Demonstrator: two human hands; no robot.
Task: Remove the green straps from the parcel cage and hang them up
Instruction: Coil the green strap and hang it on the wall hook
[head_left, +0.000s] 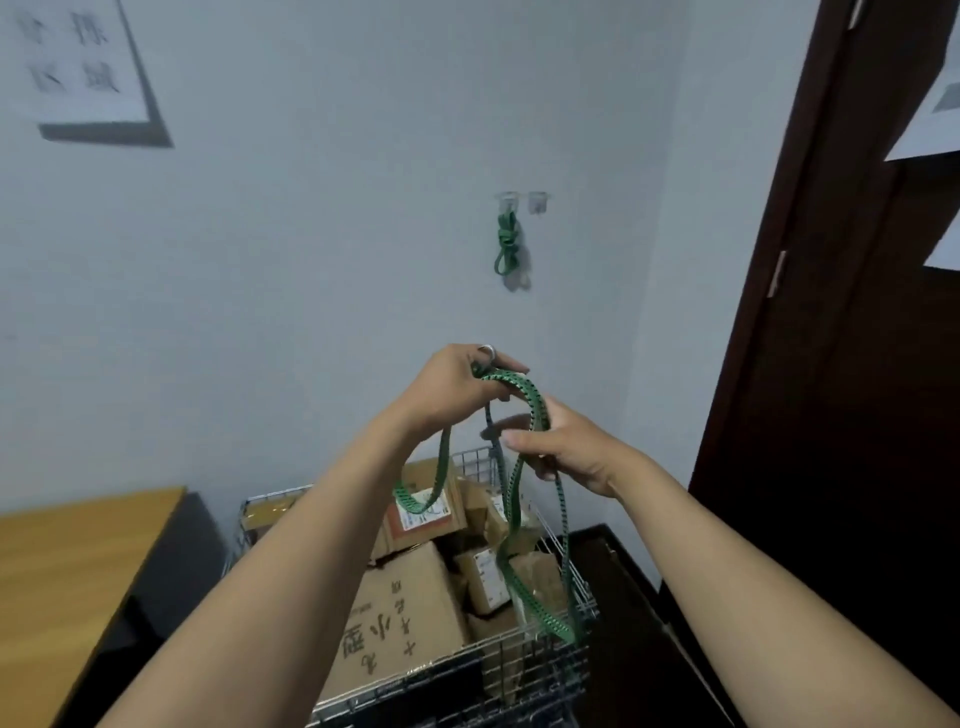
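I hold a green strap (535, 402) with black edge marks in both hands above the wire parcel cage (524, 662). My left hand (457, 384) pinches one end, where a metal ring shows at the fingers. My right hand (561, 449) grips the strap lower down, and its loops dangle down into the cage. Another green strap (506, 244) hangs knotted from the left of two clear wall hooks (508, 200). The right hook (537, 201) is bare.
Cardboard parcels (410, 618) fill the cage. A wooden table (67, 561) stands at the left. A dark brown door (852, 312) with papers on it is at the right. A framed sign (78, 57) hangs at the upper left.
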